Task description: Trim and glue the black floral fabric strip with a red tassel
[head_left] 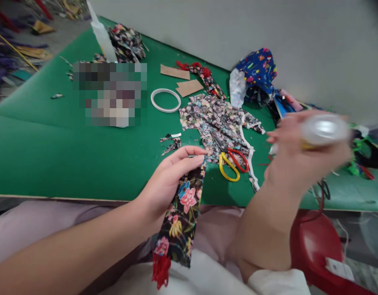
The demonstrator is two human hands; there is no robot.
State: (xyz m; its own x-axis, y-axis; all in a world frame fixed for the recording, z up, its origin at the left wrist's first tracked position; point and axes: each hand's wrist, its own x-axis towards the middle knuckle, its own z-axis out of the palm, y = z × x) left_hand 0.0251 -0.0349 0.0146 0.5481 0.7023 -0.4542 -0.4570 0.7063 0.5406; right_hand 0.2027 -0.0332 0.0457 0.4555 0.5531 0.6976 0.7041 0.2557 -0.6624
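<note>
Between thumb and fingers, my left hand (173, 176) pinches the top end of a black floral fabric strip (182, 213). The strip hangs over the table's front edge, with red threads (161, 270) at its lower end. My right hand (305, 151), blurred by motion, is raised at the right and wrapped round a clear bottle (325, 129) whose round end faces the camera. Scissors (233, 162) with one yellow and one red handle lie on a floral fabric piece (210, 116), just right of my left hand. Small fabric scraps (173, 144) lie beside that piece.
On the green table (53, 155) are a tape roll (166, 100), brown cards (189, 87), more floral strips (209, 80), a blue patterned cloth (258, 69) and a white nozzle bottle (103, 41). One area is pixelated. A red stool (318, 246) stands at lower right.
</note>
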